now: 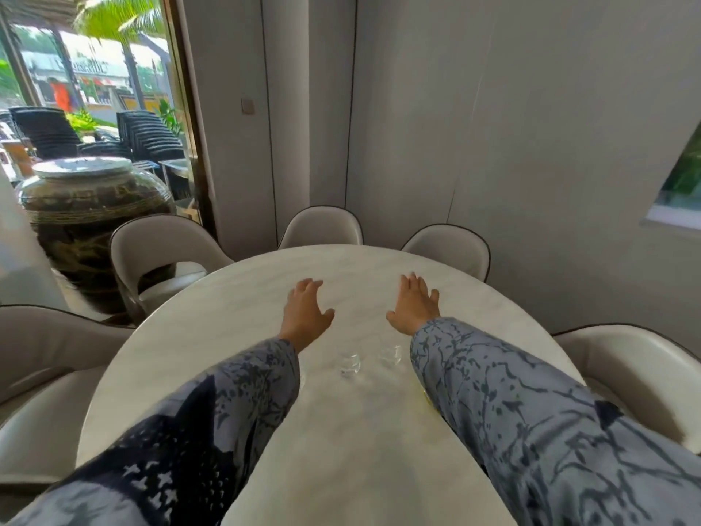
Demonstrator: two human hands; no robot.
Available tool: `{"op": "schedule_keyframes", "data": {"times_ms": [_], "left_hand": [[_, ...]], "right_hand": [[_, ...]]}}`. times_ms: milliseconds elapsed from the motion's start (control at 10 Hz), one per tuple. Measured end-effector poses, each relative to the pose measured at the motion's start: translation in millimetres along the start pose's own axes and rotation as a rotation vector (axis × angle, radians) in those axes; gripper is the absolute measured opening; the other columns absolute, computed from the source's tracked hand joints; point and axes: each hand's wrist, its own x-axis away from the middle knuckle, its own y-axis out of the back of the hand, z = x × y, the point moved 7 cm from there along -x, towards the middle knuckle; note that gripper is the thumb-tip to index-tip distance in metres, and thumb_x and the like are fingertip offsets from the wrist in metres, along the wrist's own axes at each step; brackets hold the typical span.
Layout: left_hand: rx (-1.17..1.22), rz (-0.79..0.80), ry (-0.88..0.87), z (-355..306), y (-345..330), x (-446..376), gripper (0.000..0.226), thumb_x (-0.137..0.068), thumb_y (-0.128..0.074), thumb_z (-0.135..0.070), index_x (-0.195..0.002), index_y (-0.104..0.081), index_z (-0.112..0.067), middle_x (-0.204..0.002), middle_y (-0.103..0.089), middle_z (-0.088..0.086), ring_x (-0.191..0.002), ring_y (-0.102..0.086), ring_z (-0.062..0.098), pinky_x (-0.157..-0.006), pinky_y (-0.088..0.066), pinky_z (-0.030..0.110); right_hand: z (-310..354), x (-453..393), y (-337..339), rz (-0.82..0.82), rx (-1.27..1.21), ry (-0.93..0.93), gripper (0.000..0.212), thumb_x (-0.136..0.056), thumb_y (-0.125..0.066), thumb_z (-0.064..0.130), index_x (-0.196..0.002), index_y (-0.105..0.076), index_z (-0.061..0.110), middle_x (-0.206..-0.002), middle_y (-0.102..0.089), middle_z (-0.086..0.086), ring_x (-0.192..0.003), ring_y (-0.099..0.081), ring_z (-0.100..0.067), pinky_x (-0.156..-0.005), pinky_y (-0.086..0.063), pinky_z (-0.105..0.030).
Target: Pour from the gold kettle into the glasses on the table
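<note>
Both hands reach out over the pale marble table (235, 324), palms down and fingers spread. The left hand (305, 311), just left of the frame's centre, is wide and holds nothing; whether its fingertips touch the tabletop cannot be told. The right hand (415, 307), just right of centre, is likewise spread wide and empty, with the thumb pointing inward toward the other hand. Both arms wear loose grey-blue sleeves with a dark branching pattern; the left sleeve (212, 411) and the right sleeve (531, 408) fill the lower corners of the frame. Two clear glasses stand on the table between the forearms, below the hands: one glass (349, 365) near the middle and a second glass (390, 354) just to its right, close to the right sleeve. They are blurred, so their contents cannot be told. A sliver of yellow-gold (428, 397) shows at the inner edge of the right sleeve, perhaps the gold kettle, mostly hidden by the arm. Five pale upholstered chairs with dark piping ring the table. A large dark glazed jar (91, 218) with a flat lid stands at the left of the frame. No writing can be read.
</note>
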Motion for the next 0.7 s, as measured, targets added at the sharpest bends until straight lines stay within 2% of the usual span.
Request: {"op": "schedule_keyframes", "data": {"times_ms": [100,300,400,500,600,700], "left_hand": [[-0.132,-0.002,-0.059,-22.6,27.2,-27.4,0.073,-0.086,-0.069,-0.036,-0.148,-0.039,-0.012,-0.159,-0.030,0.012,-0.145,-0.030,0.034,-0.114,-0.032,0.048],[-0.306,-0.094,-0.160,-59.2,83.7,-67.8,0.075,-0.084,-0.068,-0.044,-0.145,-0.041,-0.010,-0.160,-0.029,0.013,-0.148,-0.024,0.036,-0.117,-0.028,0.054],[-0.334,-0.125,-0.175,-69.7,108.6,-86.2,0.076,-0.083,-0.068,-0.047,-0.144,-0.042,-0.012,-0.158,-0.030,0.014,-0.147,-0.024,0.038,-0.117,-0.026,0.058],[-0.359,-0.149,-0.175,-80.3,130.1,-97.8,0.071,-0.081,-0.069,-0.050,-0.136,-0.047,-0.011,-0.149,-0.040,0.014,-0.142,-0.031,0.039,-0.113,-0.031,0.059],[-0.357,-0.180,-0.178,-90.3,148.5,-106.3,0.071,-0.080,-0.068,-0.052,-0.135,-0.048,-0.012,-0.148,-0.041,0.014,-0.142,-0.031,0.039,-0.113,-0.031,0.059],[-0.342,-0.222,-0.181,-100.4,162.4,-108.6,0.076,-0.080,-0.069,-0.051,-0.140,-0.044,-0.013,-0.152,-0.038,0.013,-0.145,-0.027,0.038,-0.115,-0.028,0.060]], "right_hand": [[12.5,-14.2,44.7,-0.066,0.007,0.013,0.083,-0.092,-0.061,0.034,-0.155,-0.012,0.011,-0.166,-0.008,-0.012,-0.151,-0.013,-0.030,-0.119,-0.015,-0.052],[35.0,-33.4,121.4,-0.178,-0.036,0.059,0.085,-0.092,-0.062,0.031,-0.156,-0.009,0.011,-0.167,-0.003,-0.013,-0.153,-0.009,-0.031,-0.121,-0.014,-0.055],[47.0,-41.3,148.4,-0.227,-0.139,0.071,0.085,-0.092,-0.062,0.031,-0.156,-0.009,0.011,-0.167,-0.004,-0.013,-0.153,-0.009,-0.033,-0.120,-0.011,-0.057],[61.9,-42.1,173.2,-0.318,-0.216,0.113,0.082,-0.092,-0.061,0.035,-0.155,-0.014,0.012,-0.166,-0.010,-0.013,-0.151,-0.016,-0.034,-0.118,-0.014,-0.060],[78.5,-38.2,194.7,-0.451,-0.231,0.197,0.078,-0.092,-0.059,0.036,-0.155,-0.018,0.013,-0.165,-0.017,-0.014,-0.150,-0.021,-0.033,-0.118,-0.017,-0.059],[95.9,-13.8,223.8,-0.695,-0.314,0.294,0.073,-0.092,-0.059,0.038,-0.153,-0.027,0.013,-0.161,-0.029,-0.012,-0.148,-0.028,-0.028,-0.117,-0.019,-0.055]]}}
